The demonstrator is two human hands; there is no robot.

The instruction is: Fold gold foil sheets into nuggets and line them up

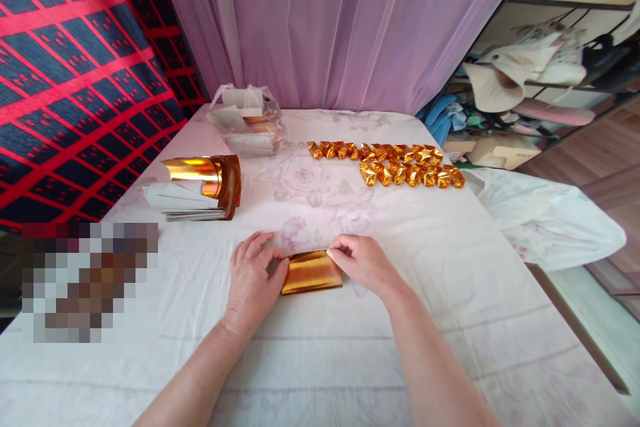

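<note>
A sheet of shiny gold foil paper (313, 272), folded into a rectangle, lies on the tablecloth between my hands. My left hand (253, 273) has its thumb and forefinger closed on the sheet's left edge near the upper corner, while its other fingers are loosely bent. At the upper right corner, my right hand (367, 263) pinches the sheet between thumb and fingertips. Beyond my left hand stands a curled stack of gold-and-white foil paper (220, 177). Small folded gold foil pieces form two rows, a back row (345, 150) and a front row (413, 175), at the far right.
A clear plastic bag (247, 123) of paper sits at the back left of the flowered tablecloth (320, 360). Purple curtains (310, 27) hang behind. To the right are shelves with hats (500, 83) and a white cloth bundle (560, 217). A left patch is pixelated.
</note>
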